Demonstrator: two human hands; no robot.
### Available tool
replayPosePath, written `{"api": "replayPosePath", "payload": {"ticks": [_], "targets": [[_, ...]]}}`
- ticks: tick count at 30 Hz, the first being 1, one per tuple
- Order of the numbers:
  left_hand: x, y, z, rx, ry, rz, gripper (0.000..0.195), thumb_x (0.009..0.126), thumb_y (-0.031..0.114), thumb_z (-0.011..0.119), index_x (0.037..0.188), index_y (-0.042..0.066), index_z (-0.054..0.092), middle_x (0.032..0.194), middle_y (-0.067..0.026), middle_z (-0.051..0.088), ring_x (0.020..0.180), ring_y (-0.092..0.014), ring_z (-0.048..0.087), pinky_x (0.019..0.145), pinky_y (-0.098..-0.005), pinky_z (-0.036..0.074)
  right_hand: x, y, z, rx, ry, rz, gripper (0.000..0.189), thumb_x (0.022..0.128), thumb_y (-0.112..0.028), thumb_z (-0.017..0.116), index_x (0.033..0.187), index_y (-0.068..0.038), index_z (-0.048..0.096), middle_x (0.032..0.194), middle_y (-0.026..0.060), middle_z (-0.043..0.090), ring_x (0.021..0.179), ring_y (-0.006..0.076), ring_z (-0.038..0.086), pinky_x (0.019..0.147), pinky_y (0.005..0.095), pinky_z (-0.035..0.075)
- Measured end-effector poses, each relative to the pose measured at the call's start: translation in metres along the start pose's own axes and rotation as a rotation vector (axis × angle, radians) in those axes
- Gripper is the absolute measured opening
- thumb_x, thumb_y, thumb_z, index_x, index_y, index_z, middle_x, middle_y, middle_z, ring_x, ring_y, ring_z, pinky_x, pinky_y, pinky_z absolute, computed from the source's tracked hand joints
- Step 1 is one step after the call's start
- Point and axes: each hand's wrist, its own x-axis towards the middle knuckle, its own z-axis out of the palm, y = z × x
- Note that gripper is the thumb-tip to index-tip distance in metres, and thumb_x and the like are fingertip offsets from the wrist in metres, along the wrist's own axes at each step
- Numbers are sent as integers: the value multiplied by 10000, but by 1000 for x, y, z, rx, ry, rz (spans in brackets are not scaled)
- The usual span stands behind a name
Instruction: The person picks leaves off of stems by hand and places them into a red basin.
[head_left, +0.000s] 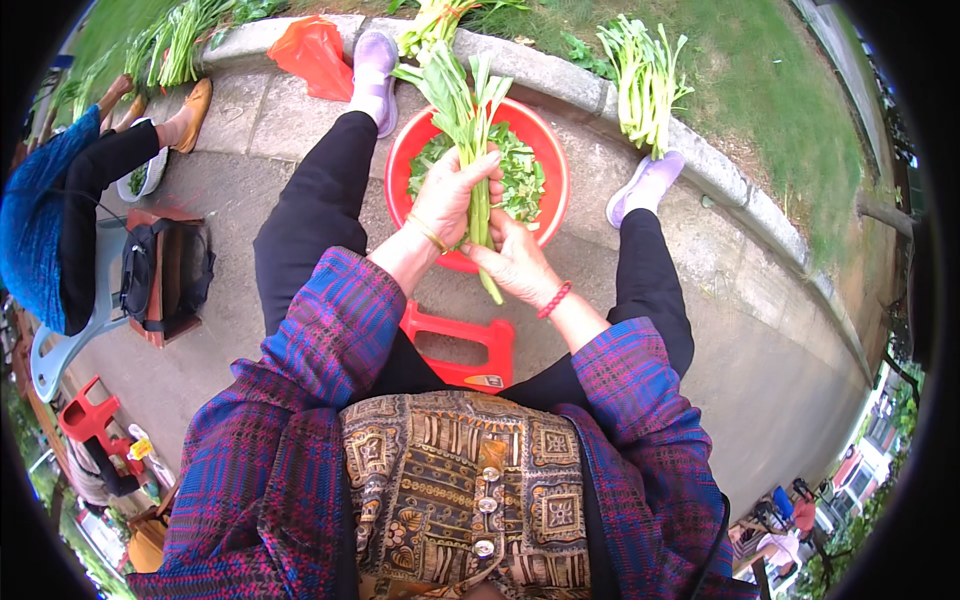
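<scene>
My left hand (442, 199) grips a bunch of long-stemmed leafy greens (466, 124) around the stems, with the leaves pointing away from me. Lower down, my right hand (519, 259) has its thumb and fingers on the same stems, near their cut ends. Beneath the bunch, a red plastic basin (557, 176) stands on the pavement between my feet. Torn or cut green leaf pieces (523, 176) lie in it, partly hidden by my hands and the bunch.
A stone kerb (540, 67) curves past the basin. Another bundle of greens (645, 90) leans there at right, beside a red plastic bag (313, 56) at left. A red plastic stool (457, 322) is between my legs. A seated person (45, 217) and a black bag (169, 274) are at left.
</scene>
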Motion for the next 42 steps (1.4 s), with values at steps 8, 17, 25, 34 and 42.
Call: {"api": "replayPosePath", "payload": {"ticks": [8,17,25,34,42], "targets": [[-7,6,18,208,61,-24,510,871,301,632,1270,55,431,1013,-42,605,903,-114,577,761,-271,453,-1,-28,-15,-14,105,11,304,848,-126,534,1118,-6,463,803,50,570,617,127,571,566,273,488],[-3,2,9,379,26,-136,343,879,308,631,1130,90,548,952,0,593,811,-72,566,715,-224,457,18,-38,-66,221,276,39,270,866,-95,526,1109,7,470,817,57,568,661,123,582,594,271,520],[-9,12,13,137,-189,-242,376,879,269,629,1165,46,530,953,-70,630,739,-140,631,632,-271,540,-2,-48,-22,352,-218,174,297,886,-145,504,1158,-41,447,865,52,575,732,136,603,655,270,526],[0,-1,-1,144,-49,-47,141,887,127,611,1004,55,581,726,-8,597,608,-94,589,584,-235,519,7,-42,-62,-454,-8,-102,287,906,-275,583,942,4,641,706,17,611,635,93,563,614,273,474],[-2,-22,5,526,52,-60,146,851,46,614,992,52,576,707,36,552,513,-46,484,463,-194,420,13,-60,-46,-20,322,-280,156,838,-73,651,967,4,607,766,29,642,670,58,595,606,210,491]]}}
